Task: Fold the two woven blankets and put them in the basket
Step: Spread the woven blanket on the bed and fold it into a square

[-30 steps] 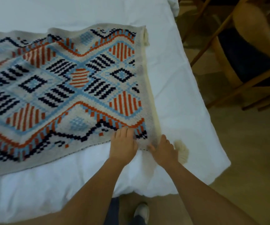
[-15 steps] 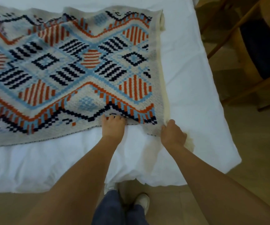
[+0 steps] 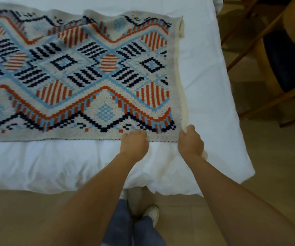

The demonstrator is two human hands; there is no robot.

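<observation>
A woven blanket (image 3: 90,73) with orange, light blue and navy diamond patterns on cream lies spread over the white bed (image 3: 205,82), running off the left edge of the view. A plain cream layer shows along its right edge. My left hand (image 3: 134,142) grips the blanket's near edge with curled fingers. My right hand (image 3: 190,141) grips the near right corner, fingers curled round the cream edge. No basket or second patterned blanket is in view.
The bed's near edge and right corner hang over a wooden floor (image 3: 276,174). A wooden chair (image 3: 274,55) with a dark seat stands to the right of the bed. My feet (image 3: 150,212) are close to the bed's edge.
Both hands went from lying flat near the corner to gripping the blanket's near edge and corner. The blanket has shifted a little and shows new ripples near its far side.
</observation>
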